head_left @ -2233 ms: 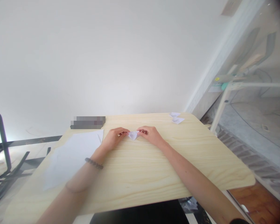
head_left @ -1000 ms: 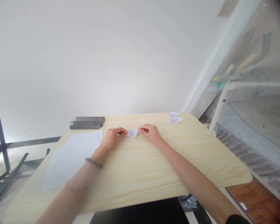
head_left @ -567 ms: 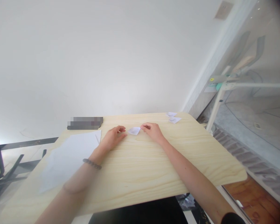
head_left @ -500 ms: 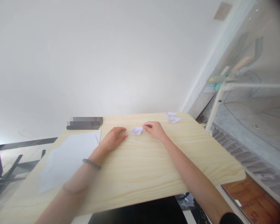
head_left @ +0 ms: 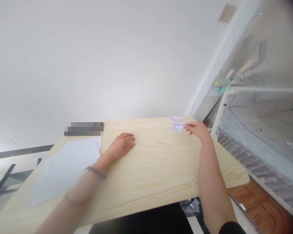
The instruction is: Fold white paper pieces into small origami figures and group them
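Note:
My right hand (head_left: 196, 129) pinches the right end of a small folded white paper piece (head_left: 177, 129) at the back right of the table. Just behind it lie two similar folded papers, the farther one (head_left: 175, 119) close to the table's back edge. They look like small paper boats, though the folds are too small to be sure. My left hand (head_left: 122, 145) rests on the wooden table top with its fingers apart, holding nothing. A dark beaded bracelet (head_left: 96, 172) circles the left wrist.
Sheets of white paper (head_left: 65, 162) lie on the table's left, partly under my left forearm. Behind them is a dark blurred-out object (head_left: 84, 129). A white wall (head_left: 127, 65) rises behind the table (head_left: 148, 175). A pale metal frame (head_left: 219, 112) stands at the right.
My right hand has carried the folded paper from the middle of the table to the right, beside the other two. My left hand has stayed nearly in place.

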`<action>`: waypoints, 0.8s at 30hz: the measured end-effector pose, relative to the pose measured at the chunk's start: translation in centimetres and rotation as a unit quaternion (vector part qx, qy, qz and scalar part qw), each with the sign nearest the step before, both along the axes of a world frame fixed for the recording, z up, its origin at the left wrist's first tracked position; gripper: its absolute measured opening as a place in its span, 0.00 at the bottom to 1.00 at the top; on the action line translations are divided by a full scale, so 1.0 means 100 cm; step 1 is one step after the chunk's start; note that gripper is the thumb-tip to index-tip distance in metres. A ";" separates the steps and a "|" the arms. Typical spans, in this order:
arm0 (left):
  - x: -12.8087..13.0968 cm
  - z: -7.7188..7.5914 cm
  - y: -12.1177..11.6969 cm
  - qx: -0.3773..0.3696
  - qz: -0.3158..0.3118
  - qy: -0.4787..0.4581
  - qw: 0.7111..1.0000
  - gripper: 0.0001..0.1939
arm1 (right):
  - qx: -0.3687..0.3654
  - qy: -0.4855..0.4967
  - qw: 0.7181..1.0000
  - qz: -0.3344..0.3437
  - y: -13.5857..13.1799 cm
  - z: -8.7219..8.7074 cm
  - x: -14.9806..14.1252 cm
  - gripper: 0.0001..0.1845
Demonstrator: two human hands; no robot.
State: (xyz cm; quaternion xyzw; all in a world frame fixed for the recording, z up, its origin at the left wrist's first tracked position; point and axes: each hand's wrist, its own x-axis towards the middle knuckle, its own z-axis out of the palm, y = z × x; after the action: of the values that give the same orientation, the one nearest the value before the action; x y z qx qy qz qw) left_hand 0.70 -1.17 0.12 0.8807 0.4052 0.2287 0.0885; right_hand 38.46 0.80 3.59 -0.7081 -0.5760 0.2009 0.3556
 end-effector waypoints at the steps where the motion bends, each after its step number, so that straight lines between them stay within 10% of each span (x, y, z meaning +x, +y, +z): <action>1: 0.000 0.000 0.000 -0.001 0.000 0.001 1.000 0.16 | -0.003 0.007 1.000 -0.012 -0.001 -0.002 0.005 0.16; 15: -0.001 0.000 0.001 0.000 -0.003 0.005 1.000 0.16 | -0.017 -0.030 0.994 -0.102 0.001 -0.016 0.020 0.17; 24: -0.001 -0.001 0.002 -0.002 -0.003 0.008 1.000 0.16 | 0.137 -0.175 0.973 -0.064 0.014 -0.007 -0.019 0.12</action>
State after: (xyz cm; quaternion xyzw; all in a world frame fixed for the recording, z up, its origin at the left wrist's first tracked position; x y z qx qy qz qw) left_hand 0.60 -0.99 0.05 0.8834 0.4038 0.2210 0.0877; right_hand 36.60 2.17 2.93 -0.7119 -0.6050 -0.0297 0.3553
